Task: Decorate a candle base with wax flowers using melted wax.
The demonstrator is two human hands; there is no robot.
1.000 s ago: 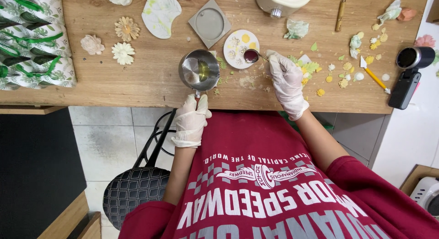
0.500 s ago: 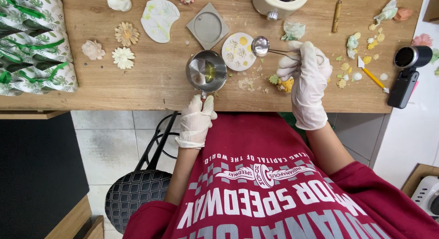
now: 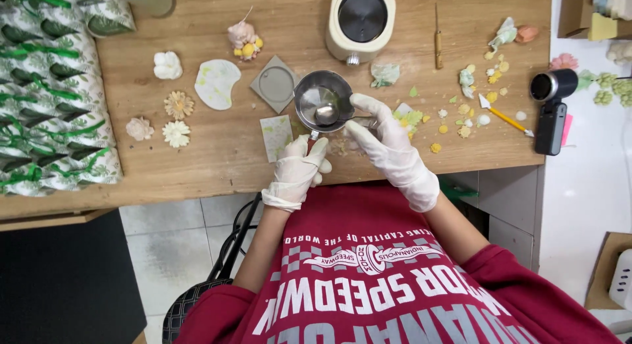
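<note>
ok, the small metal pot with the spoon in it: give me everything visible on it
The small round shiny metal pot looks like steel, open-topped, its inside reflective. It sits upright over the wooden table near its front edge. A short handle points toward the person; the white-gloved left hand grips it. A metal spoon has its bowl inside, held by the white-gloved right hand, whose fingers reach the rim. Contents cannot be made out.

The spoon, above the round dish 0.5 s ago, now sits inside the small metal pot, and the right hand now touches the pot's rim.
</note>
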